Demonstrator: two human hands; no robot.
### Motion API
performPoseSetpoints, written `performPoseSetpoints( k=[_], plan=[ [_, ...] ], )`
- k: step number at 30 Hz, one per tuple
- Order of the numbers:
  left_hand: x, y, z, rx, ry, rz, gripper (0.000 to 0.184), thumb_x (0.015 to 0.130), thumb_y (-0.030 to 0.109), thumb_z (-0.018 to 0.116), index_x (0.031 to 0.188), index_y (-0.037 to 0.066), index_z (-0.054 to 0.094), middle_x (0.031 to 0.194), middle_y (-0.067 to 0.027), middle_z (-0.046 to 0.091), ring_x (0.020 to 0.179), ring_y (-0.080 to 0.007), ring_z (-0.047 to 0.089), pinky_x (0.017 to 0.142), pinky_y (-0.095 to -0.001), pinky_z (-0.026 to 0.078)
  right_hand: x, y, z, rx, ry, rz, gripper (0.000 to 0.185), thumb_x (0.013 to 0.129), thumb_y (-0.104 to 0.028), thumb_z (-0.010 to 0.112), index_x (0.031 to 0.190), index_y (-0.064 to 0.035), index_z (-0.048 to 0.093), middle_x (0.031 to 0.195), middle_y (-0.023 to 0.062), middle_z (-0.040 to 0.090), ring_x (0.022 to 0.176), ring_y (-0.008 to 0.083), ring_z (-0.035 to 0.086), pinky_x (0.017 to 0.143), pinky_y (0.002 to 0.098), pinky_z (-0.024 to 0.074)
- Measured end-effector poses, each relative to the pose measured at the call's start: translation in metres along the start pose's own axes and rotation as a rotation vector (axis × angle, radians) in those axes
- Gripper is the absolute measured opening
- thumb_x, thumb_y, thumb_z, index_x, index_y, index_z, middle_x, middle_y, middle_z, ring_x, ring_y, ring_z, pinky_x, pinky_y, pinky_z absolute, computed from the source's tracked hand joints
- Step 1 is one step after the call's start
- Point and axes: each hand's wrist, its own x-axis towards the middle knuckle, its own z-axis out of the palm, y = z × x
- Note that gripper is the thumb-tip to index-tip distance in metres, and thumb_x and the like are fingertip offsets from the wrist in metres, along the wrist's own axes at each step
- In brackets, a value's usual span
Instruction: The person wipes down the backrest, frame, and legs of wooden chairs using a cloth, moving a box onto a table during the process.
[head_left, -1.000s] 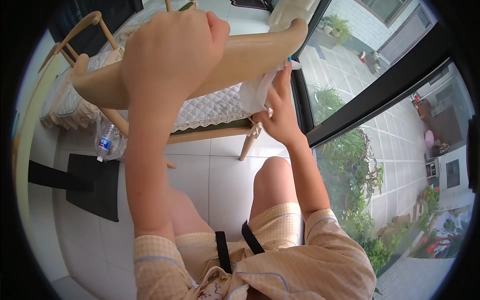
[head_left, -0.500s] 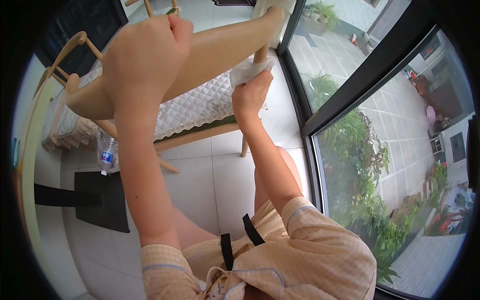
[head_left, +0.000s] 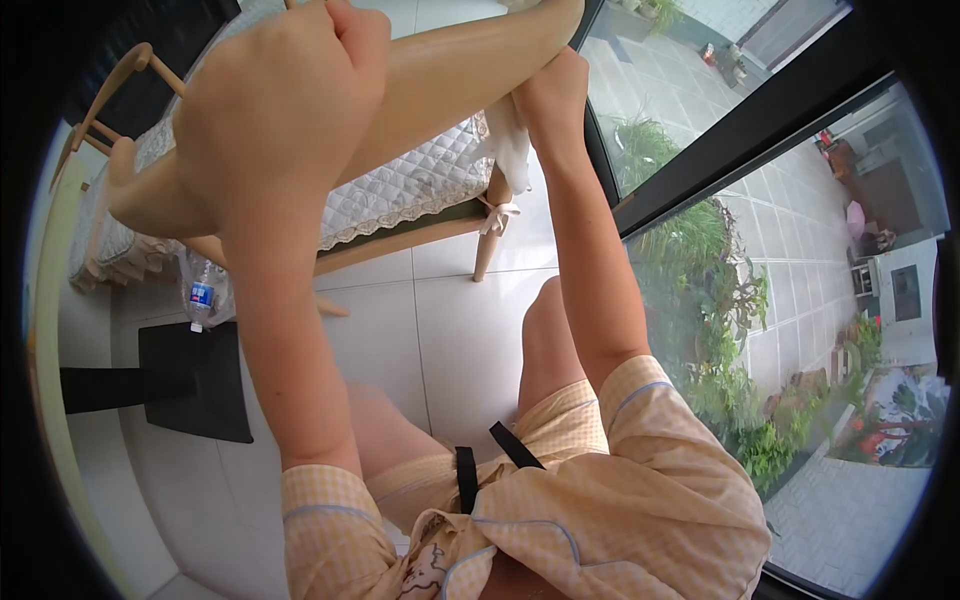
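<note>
My left hand point(head_left: 280, 110) is closed around the curved wooden backrest point(head_left: 455, 70) of a chair. At the right end of that backrest, my right hand point(head_left: 556, 108) is closed on a white cloth point(head_left: 508, 140). Its fingers are partly hidden against the wood, and the cloth hangs down beside the wrist. Below the backrest lies a white quilted seat cushion point(head_left: 425, 178) with a lace edge. A ribbon bow point(head_left: 500, 214) is tied at the chair leg point(head_left: 487, 250).
A glass door with a dark frame point(head_left: 740, 130) stands close on my right, plants point(head_left: 700, 310) behind it. To the left are a second wooden chair point(head_left: 128, 75), a bottle point(head_left: 201, 292) in a clear plastic bag and a black flat-topped object point(head_left: 200, 380) on the tiled floor point(head_left: 385, 350).
My right hand has moved up and right with the cloth, from the post under the backrest to the backrest's end. My left hand keeps its hold. The view has shifted slightly.
</note>
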Motion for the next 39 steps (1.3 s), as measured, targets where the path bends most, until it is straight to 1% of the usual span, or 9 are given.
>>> performPoseSetpoints(
  k=[5,7,11,22,27,32,34,37,39],
  plan=[
    [0.000,-0.002,0.000,-0.013,0.085,0.018,0.031,0.079,0.031,0.045,0.062,0.010,0.059,0.055,-0.0107,0.054,0.049,-0.0305,0.053,0.046,-0.0374,0.041,-0.008,0.018,0.013,0.004,0.134,-0.018,0.022,0.070,-0.015,0.060,0.076,0.0055,0.055,0.068,0.0112,0.061,0.062,0.0126,0.053,0.059,0.0256,0.0429],
    [0.004,-0.010,-0.002,0.085,-0.118,-0.089,0.030,0.081,0.033,0.045,0.066,0.012,0.061,0.057,-0.0085,0.056,0.053,-0.0273,0.056,0.049,-0.0352,0.043,-0.020,0.017,0.016,0.054,0.221,-0.100,0.019,0.068,-0.016,0.059,0.067,0.0004,0.049,0.061,0.0166,0.057,0.058,0.0330,0.057,0.056,0.0343,0.0448],
    [-0.001,-0.016,0.002,0.136,0.099,0.069,0.031,0.082,0.035,0.044,0.075,0.013,0.065,0.065,-0.0059,0.060,0.062,-0.0227,0.059,0.057,-0.0316,0.046,-0.044,0.051,0.022,0.055,0.170,-0.022,0.020,0.069,-0.017,0.059,0.067,-0.0004,0.046,0.060,0.0154,0.056,0.055,0.0326,0.056,0.052,0.0331,0.0437],
    [0.002,-0.015,-0.001,0.102,0.000,0.038,0.031,0.082,0.035,0.045,0.074,0.012,0.064,0.066,-0.0053,0.060,0.062,-0.0234,0.058,0.057,-0.0309,0.045,-0.132,0.156,0.045,-0.105,0.210,0.050,0.045,0.064,-0.014,0.066,0.102,-0.0054,0.044,0.084,0.0149,0.058,0.075,0.0314,0.058,0.065,0.0356,0.0460],
    [-0.002,-0.003,0.004,0.015,0.127,0.030,0.029,0.081,0.031,0.044,0.066,0.012,0.061,0.056,-0.0077,0.055,0.050,-0.0248,0.054,0.047,-0.0326,0.041,-0.108,0.125,0.032,0.067,0.053,0.208,0.021,0.063,-0.009,0.061,0.076,-0.0030,0.046,0.063,0.0141,0.057,0.060,0.0283,0.058,0.057,0.0333,0.0453],
    [0.000,-0.006,0.005,0.066,0.071,0.015,0.031,0.080,0.029,0.044,0.062,0.011,0.060,0.050,-0.0076,0.052,0.044,-0.0252,0.050,0.042,-0.0322,0.039,-0.055,0.053,0.014,0.059,0.086,0.106,0.022,0.066,-0.014,0.059,0.079,0.0012,0.049,0.064,0.0166,0.056,0.058,0.0250,0.057,0.058,0.0334,0.0450],
    [-0.001,-0.003,0.006,0.051,0.157,0.033,0.033,0.080,0.030,0.043,0.060,0.010,0.058,0.049,-0.0080,0.052,0.042,-0.0247,0.050,0.041,-0.0318,0.038,-0.004,0.015,0.008,0.142,0.200,-0.322,0.023,0.067,-0.015,0.058,0.082,0.0016,0.052,0.065,0.0141,0.056,0.058,0.0195,0.056,0.055,0.0319,0.0438],
    [0.000,-0.003,0.006,0.098,0.104,-0.004,0.033,0.080,0.031,0.043,0.059,0.011,0.059,0.048,-0.0078,0.052,0.043,-0.0235,0.051,0.042,-0.0321,0.038,-0.004,-0.023,-0.006,0.277,-0.045,0.051,0.032,0.076,-0.020,0.058,0.097,0.0044,0.055,0.090,0.0188,0.059,0.082,0.0191,0.055,0.069,0.0286,0.0439],
    [0.000,-0.003,0.006,0.105,0.129,-0.005,0.032,0.080,0.032,0.043,0.061,0.012,0.059,0.051,-0.0069,0.053,0.045,-0.0228,0.052,0.044,-0.0323,0.039,0.009,-0.014,-0.007,0.357,-0.194,0.025,0.030,0.078,-0.018,0.057,0.096,0.0054,0.054,0.087,0.0177,0.059,0.079,0.0183,0.055,0.068,0.0288,0.0438]
  ],
)
